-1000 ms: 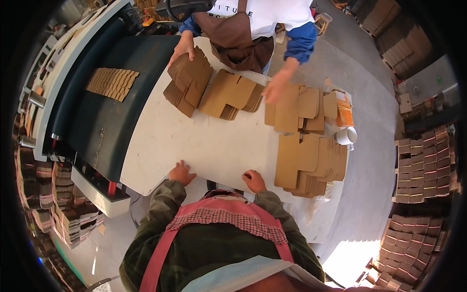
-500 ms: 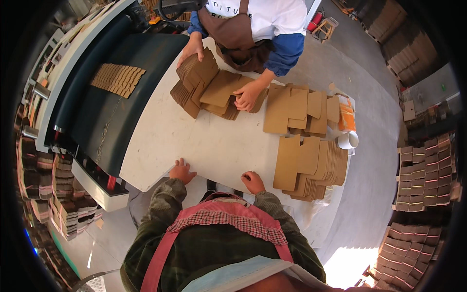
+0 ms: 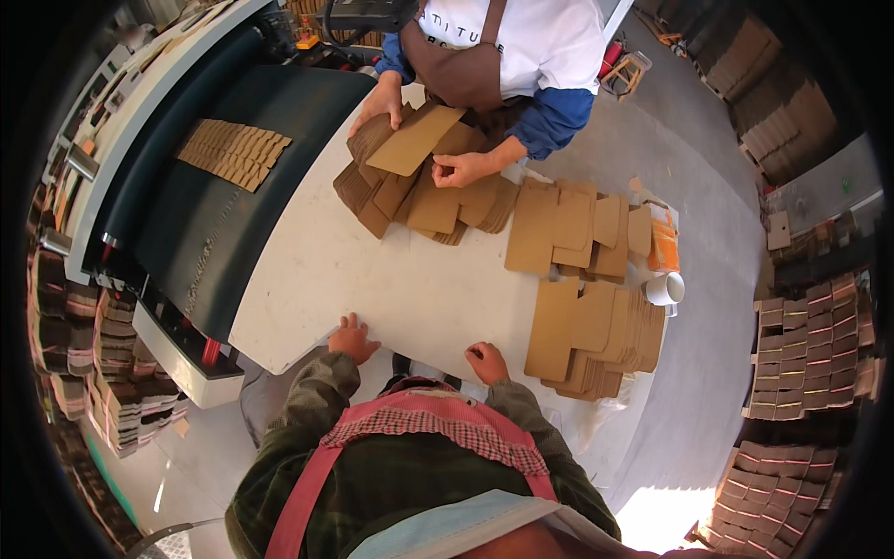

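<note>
My left hand (image 3: 353,340) rests at the near edge of the white table (image 3: 372,289), its fingers spread and holding nothing. Further right along that edge, my right hand (image 3: 486,362) is curled closed, with nothing visible in it. Beside it to the right lie overlapping flat brown cardboard pieces (image 3: 557,321). Across the table a co-worker steadies a leaning stack of cardboard pieces (image 3: 374,140) with one hand (image 3: 377,101). A single cardboard sheet (image 3: 415,140) slants over that stack, near the co-worker's other hand (image 3: 463,170), whose fingers are pinched.
A dark conveyor belt (image 3: 233,224) runs along the left, carrying a sheet of die-cut cardboard (image 3: 235,152). On the table's right stand a white mug (image 3: 664,289), an orange-and-white package (image 3: 662,238) and another cardboard pile (image 3: 533,228). Bundled cardboard stacks (image 3: 808,349) line the right side.
The co-worker's hand at the lower pile has risen toward the leaning stack, where a flat cardboard sheet now slants across. My hands keep their places; the view has shifted slightly.
</note>
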{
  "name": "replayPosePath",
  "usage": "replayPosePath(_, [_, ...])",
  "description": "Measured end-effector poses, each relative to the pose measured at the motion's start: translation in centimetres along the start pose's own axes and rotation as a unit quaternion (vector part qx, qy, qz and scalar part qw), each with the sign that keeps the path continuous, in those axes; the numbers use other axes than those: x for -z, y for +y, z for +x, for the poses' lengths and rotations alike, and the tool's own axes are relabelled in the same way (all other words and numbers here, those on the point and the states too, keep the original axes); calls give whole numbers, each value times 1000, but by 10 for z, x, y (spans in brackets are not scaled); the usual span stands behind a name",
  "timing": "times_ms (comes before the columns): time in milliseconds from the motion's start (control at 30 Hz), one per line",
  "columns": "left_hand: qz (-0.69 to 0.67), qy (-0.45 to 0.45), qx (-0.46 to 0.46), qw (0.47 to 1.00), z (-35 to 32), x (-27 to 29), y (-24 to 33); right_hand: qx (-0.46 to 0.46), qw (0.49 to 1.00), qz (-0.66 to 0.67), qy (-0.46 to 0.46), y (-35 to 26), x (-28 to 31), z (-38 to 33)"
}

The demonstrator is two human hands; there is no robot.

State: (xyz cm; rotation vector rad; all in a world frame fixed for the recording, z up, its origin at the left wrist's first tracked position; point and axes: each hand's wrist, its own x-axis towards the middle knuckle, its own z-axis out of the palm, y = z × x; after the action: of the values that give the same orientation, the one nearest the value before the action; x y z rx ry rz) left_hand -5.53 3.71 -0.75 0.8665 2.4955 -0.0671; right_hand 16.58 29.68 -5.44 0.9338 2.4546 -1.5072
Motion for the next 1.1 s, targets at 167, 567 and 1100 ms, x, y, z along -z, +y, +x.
replayPosePath(167, [0,11,-19,1000,-1,1,-4,-3,1000,-9,16,-1,-3,2])
replayPosePath(567, [4,28,-57,998,3,10,-18,-34,997,-23,64,0,-15,5])
replayPosePath(1100, [30,-14,-137,990,27,34,-45,-88,989,-58,106,-23,-26,13])
